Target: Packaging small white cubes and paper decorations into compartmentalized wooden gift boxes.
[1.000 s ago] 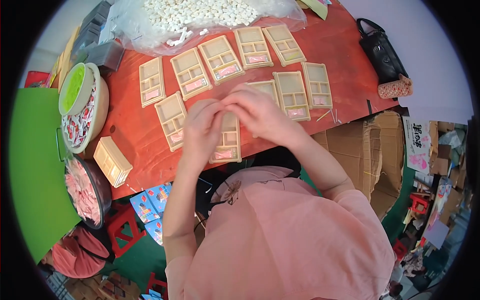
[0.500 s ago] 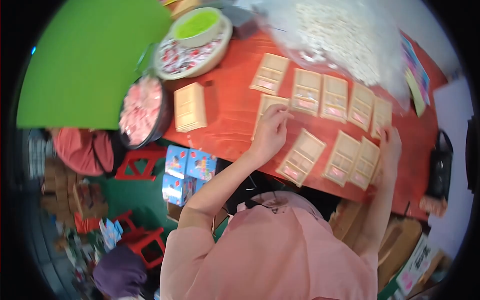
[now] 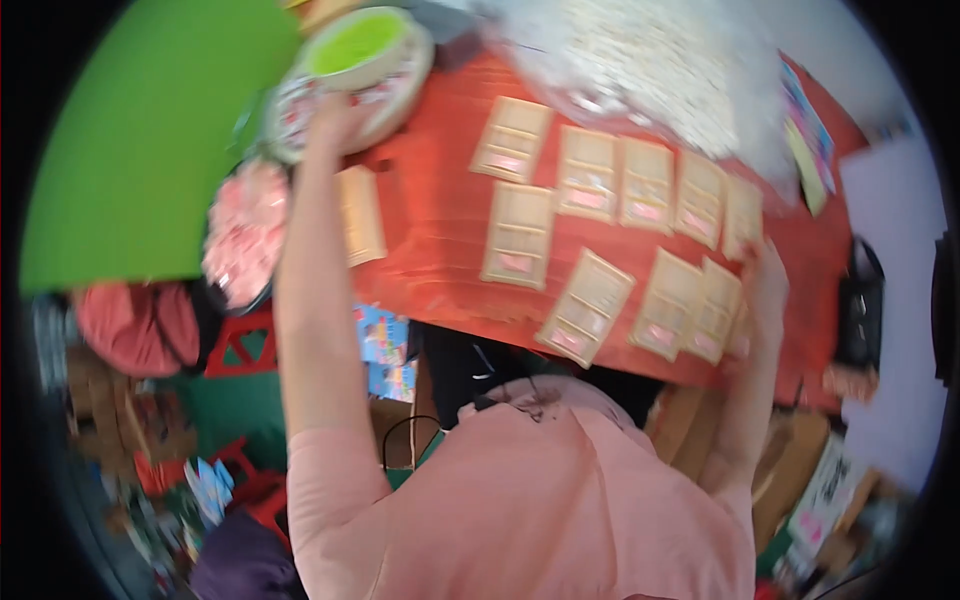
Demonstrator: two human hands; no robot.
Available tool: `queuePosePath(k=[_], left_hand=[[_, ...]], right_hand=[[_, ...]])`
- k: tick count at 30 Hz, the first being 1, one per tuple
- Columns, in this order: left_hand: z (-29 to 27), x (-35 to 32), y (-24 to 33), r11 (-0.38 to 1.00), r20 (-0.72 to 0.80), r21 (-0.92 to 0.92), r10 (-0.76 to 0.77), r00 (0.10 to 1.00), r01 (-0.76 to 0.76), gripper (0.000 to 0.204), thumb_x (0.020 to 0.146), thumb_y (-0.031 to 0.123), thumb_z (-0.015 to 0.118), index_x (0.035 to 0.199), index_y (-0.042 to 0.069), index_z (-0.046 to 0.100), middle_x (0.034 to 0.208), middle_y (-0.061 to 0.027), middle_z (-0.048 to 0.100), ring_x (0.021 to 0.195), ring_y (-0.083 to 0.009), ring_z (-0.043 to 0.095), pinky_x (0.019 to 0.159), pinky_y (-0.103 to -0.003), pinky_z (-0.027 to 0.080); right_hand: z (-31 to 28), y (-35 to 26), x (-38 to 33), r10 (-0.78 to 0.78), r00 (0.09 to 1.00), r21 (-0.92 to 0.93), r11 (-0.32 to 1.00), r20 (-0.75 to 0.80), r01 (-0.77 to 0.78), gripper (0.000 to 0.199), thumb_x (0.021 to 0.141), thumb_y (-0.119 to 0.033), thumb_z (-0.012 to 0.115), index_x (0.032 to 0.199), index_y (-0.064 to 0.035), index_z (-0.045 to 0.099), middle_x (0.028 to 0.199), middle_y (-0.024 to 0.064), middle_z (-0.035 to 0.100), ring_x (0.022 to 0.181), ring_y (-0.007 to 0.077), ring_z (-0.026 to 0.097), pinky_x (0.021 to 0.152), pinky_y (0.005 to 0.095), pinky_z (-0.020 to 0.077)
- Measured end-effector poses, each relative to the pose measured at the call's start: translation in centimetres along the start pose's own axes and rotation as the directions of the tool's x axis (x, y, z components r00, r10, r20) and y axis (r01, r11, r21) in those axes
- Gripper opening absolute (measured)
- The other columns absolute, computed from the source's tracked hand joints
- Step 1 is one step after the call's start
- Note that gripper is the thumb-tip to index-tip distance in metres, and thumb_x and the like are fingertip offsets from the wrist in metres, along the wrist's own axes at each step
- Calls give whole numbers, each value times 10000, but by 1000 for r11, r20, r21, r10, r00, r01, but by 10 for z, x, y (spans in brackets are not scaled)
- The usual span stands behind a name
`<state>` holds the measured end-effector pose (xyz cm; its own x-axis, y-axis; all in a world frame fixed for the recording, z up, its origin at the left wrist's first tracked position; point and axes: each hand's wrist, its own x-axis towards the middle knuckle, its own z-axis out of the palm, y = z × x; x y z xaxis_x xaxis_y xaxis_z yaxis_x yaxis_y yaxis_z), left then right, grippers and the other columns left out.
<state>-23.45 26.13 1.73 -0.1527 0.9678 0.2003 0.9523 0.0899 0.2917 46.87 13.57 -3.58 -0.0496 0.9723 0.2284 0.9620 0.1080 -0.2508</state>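
One view only, worn on the head: it looks steeply down past a pink-clad chest onto the red counter [image 3: 440, 250], tilted so the counter runs slantwise. The fisheye bends edges toward a black rim (and motion blur softens everything). Both arms enter from below; the counter lies near, within arm's reach.

A green sheet [image 3: 130, 150] lies to the left of the red table [image 3: 440, 230]. A clear bag of small white pieces [image 3: 660, 60] sits at the table's far edge, and a black bag [image 3: 860, 310] rests at its right end. Red stools [image 3: 245, 345] stand below on the floor.
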Motion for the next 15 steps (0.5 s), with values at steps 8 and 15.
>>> queuePosePath(k=[8, 15], left_hand=[[25, 27, -43, 991, 22, 131, -17, 1000, 14, 288, 808, 222, 673, 1024, 69, 786, 969, -158, 772, 925, -292, 733, 856, -393, 549], [20, -1, -23, 987, -390, 59, -115, 914, 149, 211, 831, 248, 732, 963, 100, 805, 839, -107, 767, 794, -234, 725, 738, -369, 563]], right_hand=[[-30, -10, -4, 162, 987, -19, 987, -4, -162, 225, 940, -57, 581, 1114, -114, 712, 1055, 107, 646, 981, 346, 667, 811, 430, 544], [-25, -18, -16, 199, 980, -132, 972, 19, -195, 298, 914, -30, 564, 1129, -175, 711, 1119, 69, 638, 981, 320, 678, 816, 431, 555]])
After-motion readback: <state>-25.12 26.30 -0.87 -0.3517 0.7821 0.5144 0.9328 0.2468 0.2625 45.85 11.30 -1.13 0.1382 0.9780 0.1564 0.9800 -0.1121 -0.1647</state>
